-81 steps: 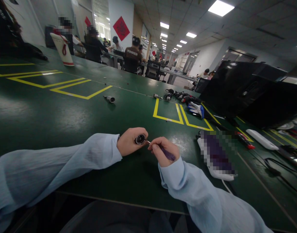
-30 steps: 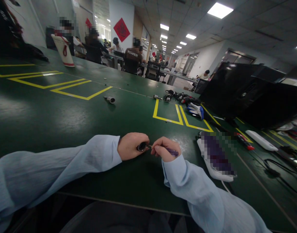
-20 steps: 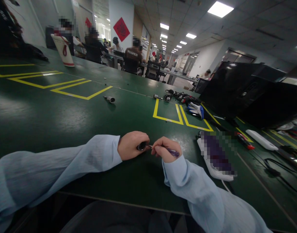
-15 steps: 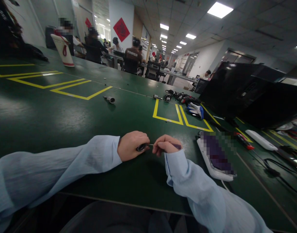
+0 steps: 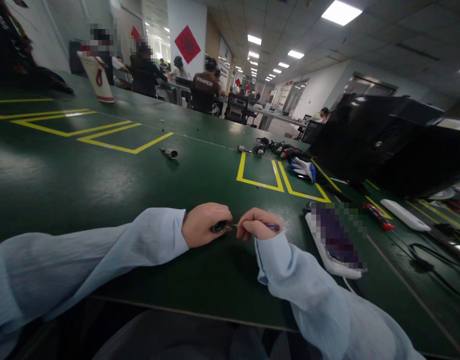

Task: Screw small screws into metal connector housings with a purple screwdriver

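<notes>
My left hand (image 5: 204, 225) is closed around a dark cylindrical metal part (image 5: 218, 227), its round hollow end facing me. Close on the right, my right hand (image 5: 259, 224) grips a screwdriver (image 5: 274, 227) with a purple handle. The thin shaft points left from my fingers to the side of the metal part; its tip is hidden by my left fingers. Both hands are just above the green tabletop (image 5: 147, 187), near its front edge. Farther off on the table lies a grey metal piece (image 5: 171, 154) with a round open end and a narrow tail.
Right of my hands lies a phone (image 5: 333, 235) on a white power bank (image 5: 346, 270) with a cable. Beyond are a blue-and-white glove (image 5: 303, 170), several dark metal parts (image 5: 275, 148), a red-and-black tool (image 5: 380, 217) and a large black case (image 5: 387, 145). A paper cup (image 5: 98, 77) stands far left.
Both hands stay in nearly the same place. The purple screwdriver handle looks slightly turned in my right hand. The metal part remains in my left hand.
</notes>
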`<state>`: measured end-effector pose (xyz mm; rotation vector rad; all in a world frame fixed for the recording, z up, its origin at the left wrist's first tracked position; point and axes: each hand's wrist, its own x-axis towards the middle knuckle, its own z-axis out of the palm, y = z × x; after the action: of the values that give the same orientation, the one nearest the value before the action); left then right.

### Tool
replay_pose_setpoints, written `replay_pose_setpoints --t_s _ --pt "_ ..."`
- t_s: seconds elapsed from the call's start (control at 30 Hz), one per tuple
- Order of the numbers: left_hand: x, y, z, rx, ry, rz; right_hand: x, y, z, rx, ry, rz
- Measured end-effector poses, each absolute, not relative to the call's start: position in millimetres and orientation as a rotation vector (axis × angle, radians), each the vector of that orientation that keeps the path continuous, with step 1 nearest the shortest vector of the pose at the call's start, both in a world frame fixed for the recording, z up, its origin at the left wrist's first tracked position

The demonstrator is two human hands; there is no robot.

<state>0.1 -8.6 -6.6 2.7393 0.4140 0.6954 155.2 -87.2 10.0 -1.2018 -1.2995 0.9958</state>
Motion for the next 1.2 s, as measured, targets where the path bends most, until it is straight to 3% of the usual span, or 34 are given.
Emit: replay_pose_setpoints --t_s 0.17,0.4,0.67,1.0,1.2 --pt "-0.9 -8.7 -4.1 2.626 0.469 0.781 159.6 -82.3 7.4 -1.084 -1.045 1.286" --pt "-0.6 -7.4 -3.4 2.433 0.534 0.901 154.8 -85.3 -0.9 -0.937 -0.998 1.284" --pt "-0.4 -9.0 -4.9 2.484 0.534 0.866 149.1 -88.3 1.9 -1.104 -1.157 1.009" --pt "-0.1 -6.8 -5.0 2.428 0.580 0.954 153.1 -81.0 -10.5 -0.842 -0.998 1.325" --pt "-0.8 -8.2 -5.5 2.409 0.595 0.945 153.3 -82.7 -8.2 -0.859 -0.985 1.348"
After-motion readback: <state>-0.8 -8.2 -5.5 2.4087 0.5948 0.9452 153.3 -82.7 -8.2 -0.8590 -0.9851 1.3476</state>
